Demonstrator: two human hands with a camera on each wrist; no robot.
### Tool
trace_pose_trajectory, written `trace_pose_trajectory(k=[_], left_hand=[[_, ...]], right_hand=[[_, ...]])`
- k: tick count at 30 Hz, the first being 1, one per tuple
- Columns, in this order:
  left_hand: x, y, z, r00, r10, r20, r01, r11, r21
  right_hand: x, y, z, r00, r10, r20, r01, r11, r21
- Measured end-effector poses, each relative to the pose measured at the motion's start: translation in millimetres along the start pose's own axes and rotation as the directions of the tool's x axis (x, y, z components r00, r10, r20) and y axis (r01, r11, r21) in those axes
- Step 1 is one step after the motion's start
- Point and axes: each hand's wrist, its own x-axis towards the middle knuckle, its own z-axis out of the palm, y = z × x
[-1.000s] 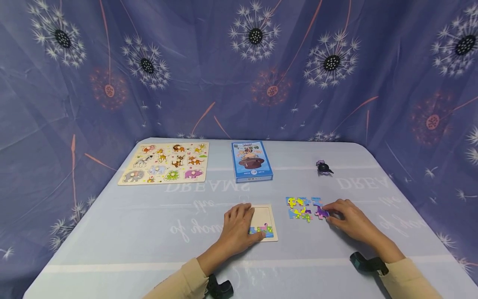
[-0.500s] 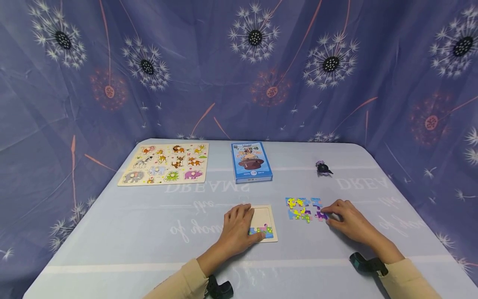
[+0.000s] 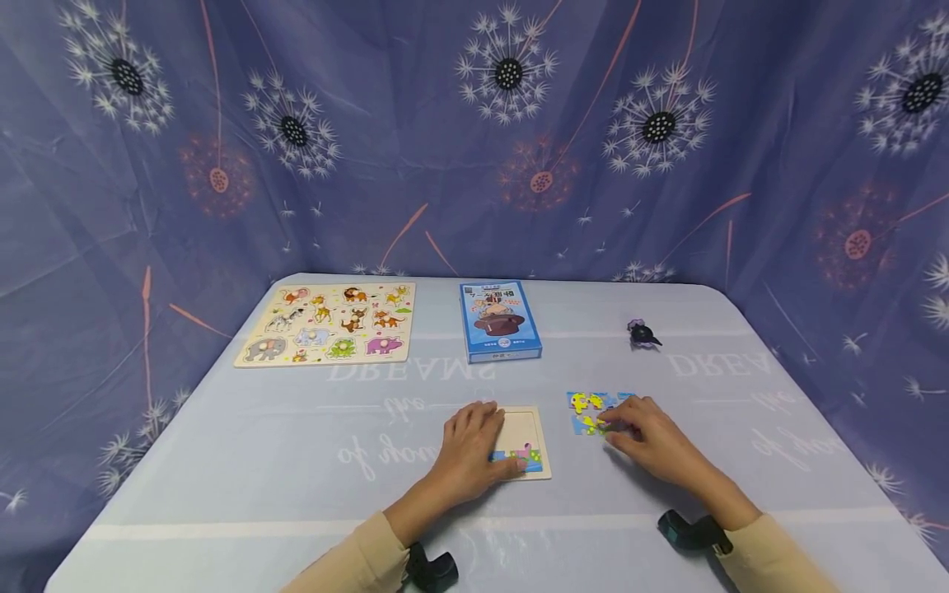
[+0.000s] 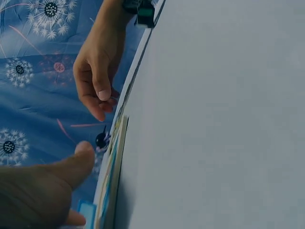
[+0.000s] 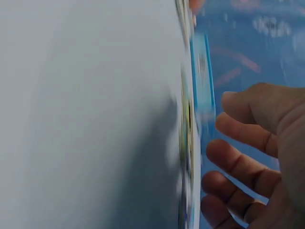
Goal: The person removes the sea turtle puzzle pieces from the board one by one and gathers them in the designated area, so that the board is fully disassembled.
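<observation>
Deep-blue dandelion-print fabric (image 3: 378, 91) hangs behind the pale, lettered tabletop (image 3: 222, 478), and all the action is in front! Over the left side of a shallow, square, pale wooden puzzle tray (image 3: 519, 426) lies the left hand (image 3: 470, 457), its thumb spread from the fingers and reaching across the colourful jigsaw pieces (image 3: 532, 455) along the near edge; beyond them it's bare wood. And there's the change: the right hand (image 3: 656, 445) has slid leftward, from the purple piece to the yellow-and-green part of the blue-bordered loose puzzle pieces (image 3: 582, 402) just right of the tray! Its thumb and index fingertip sit close but apart in the right wrist view, nothing visible between them, the other fingers loosely curved; whether they touch a piece, I can't tell. That purple piece is out of sight now. My read: attention has switched pieces, while the tray's filling hasn't grown.
</observation>
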Motion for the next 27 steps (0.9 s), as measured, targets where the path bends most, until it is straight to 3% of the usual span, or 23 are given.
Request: trace_pose_trajectory(k=[5,12,18,27], left_hand=[[-7.6,-9.7,-13.7,1.000,0.023,0.015,-0.023,1.000,-0.010],[-22.6,-29.9,-28.3,0.999,0.019,0.028,-0.019,1.000,-0.019],[-29.0,-38.2,-31.2,0.998,0.060,0.005,-0.060,0.998,-0.020],[-31.2,-37.7,-29.4,0.995,0.101,0.008,-0.101,0.995,-0.003]], right_hand=[[12,-38,22,0.997,-0.008,0.081,0.003,0.998,0.064],[28,-77,44,0.988,-0.098,0.118,0.086,0.991,0.105],[35,-97,56,0.983,-0.140,0.122,0.126,0.985,0.115],[36,-115,67,0.979,-0.140,0.149,0.119,0.983,0.138]])
